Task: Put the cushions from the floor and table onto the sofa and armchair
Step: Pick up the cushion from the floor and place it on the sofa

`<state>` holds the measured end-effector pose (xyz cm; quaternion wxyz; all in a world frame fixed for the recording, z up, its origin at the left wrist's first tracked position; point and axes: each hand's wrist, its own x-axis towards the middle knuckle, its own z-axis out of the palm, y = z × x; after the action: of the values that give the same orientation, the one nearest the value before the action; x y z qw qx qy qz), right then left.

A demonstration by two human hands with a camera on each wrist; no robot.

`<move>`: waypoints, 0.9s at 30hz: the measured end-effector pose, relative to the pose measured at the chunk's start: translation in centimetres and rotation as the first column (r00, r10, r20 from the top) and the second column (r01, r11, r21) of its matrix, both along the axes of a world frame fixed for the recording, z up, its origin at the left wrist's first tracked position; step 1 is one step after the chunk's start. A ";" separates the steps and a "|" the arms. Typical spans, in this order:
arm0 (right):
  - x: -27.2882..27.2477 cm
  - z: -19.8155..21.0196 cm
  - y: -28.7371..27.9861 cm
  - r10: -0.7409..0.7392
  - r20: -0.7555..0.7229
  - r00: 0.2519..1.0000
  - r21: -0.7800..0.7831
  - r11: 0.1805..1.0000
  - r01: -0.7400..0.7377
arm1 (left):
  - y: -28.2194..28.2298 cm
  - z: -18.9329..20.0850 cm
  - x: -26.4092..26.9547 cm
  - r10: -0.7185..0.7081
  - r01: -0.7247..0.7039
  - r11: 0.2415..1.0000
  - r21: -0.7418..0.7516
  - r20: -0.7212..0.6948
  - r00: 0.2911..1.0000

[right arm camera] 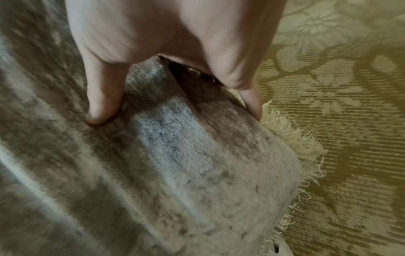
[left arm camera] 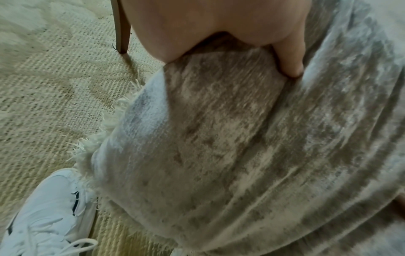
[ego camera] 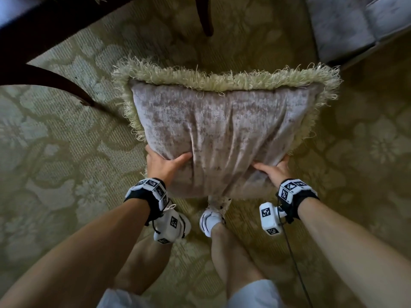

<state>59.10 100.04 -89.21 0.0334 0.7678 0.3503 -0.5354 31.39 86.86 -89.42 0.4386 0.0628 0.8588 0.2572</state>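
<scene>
A: What's nearest?
B: Two white sneakers [ego camera: 209, 221] on the patterned carpet [ego camera: 55, 152].
A: And the hands?
B: The left hand [ego camera: 165, 165] and the right hand [ego camera: 273, 171] each grip a near corner of the cushion [ego camera: 222, 134], thumbs on top.
A: Where's the cushion?
B: Held above the carpet, fringe [ego camera: 222, 80] on its far edge. Beyond: dark table legs [ego camera: 205, 16] far left, grey upholstery [ego camera: 355, 25] far right.

Cushion [ego camera: 222, 130]: you grip crushed, faintly sheeny velvet-like cloth, edged in shaggy cream fringe [ego camera: 222, 80]. Carpet [ego camera: 66, 152]: coarse, matt woven pile, floral relief. Chair leg [ego camera: 55, 83]: dark polished wood. Trainer [left arm camera: 48, 216]: smooth white.
</scene>
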 end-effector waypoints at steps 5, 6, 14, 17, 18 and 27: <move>0.3 1.3 -0.7 -0.075 -0.036 0.997 0.094 0.992 0.078 | 0.2 2.3 -0.1 -0.015 0.015 1.000 0.017 -0.002 1.000; 0.3 1.7 -0.7 -0.084 -0.046 0.995 0.099 0.991 0.088 | 0.5 2.9 -0.1 -0.025 0.025 1.000 0.017 -0.006 1.000; 0.4 7.9 -0.8 -0.108 -0.070 0.992 0.066 0.991 0.113 | 2.2 9.9 -0.4 -0.111 0.111 0.994 -0.002 -0.051 0.993; 0.2 11.8 -0.3 -0.132 -0.090 0.987 0.072 0.988 0.139 | 3.6 13.5 -0.4 -0.135 0.136 0.991 0.007 -0.064 0.989; 0.3 13.1 0.1 -0.142 -0.093 0.985 0.088 0.985 0.150 | 4.3 14.8 -0.3 -0.140 0.141 0.990 0.011 -0.067 0.988; 2.5 28.4 6.8 -0.121 -0.116 0.986 0.156 0.978 0.139 | 11.7 29.3 2.1 -0.228 0.240 0.969 0.054 -0.168 0.959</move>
<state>61.62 106.89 -60.78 -0.0834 0.7597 0.3433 -0.5460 33.54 98.57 -60.14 0.3927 0.2007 0.8677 0.2291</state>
